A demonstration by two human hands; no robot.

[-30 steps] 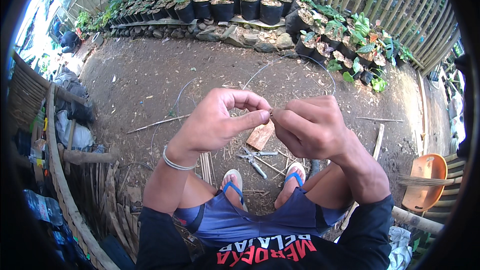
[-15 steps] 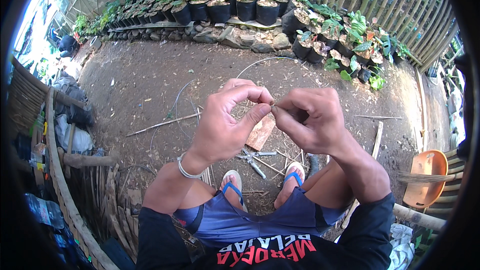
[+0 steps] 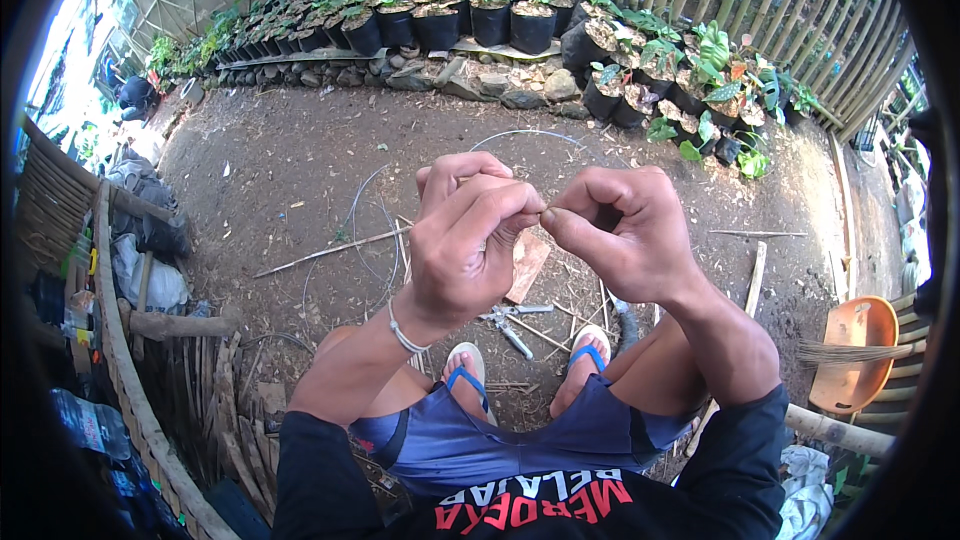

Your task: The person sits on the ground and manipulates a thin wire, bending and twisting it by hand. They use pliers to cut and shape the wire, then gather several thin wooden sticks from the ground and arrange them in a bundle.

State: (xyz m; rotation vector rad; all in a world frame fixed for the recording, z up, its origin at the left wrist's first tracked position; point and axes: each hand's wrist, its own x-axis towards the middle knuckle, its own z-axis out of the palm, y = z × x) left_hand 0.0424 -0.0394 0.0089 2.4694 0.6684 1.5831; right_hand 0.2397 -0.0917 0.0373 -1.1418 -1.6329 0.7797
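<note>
Between pinched hands (image 3: 545, 225), thin wire (image 3: 530, 135).

Two hands (image 3: 545, 230), two sandals (image 3: 470, 370), one pliers (image 3: 510, 325).

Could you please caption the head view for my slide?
Both hands, left hand and right hand, pinch thin wire above pliers.

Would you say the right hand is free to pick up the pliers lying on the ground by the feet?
Probably not at once: the right hand is pinching a thin wire together with the left hand. The pliers lie uncovered below, between the sandalled feet.
</note>
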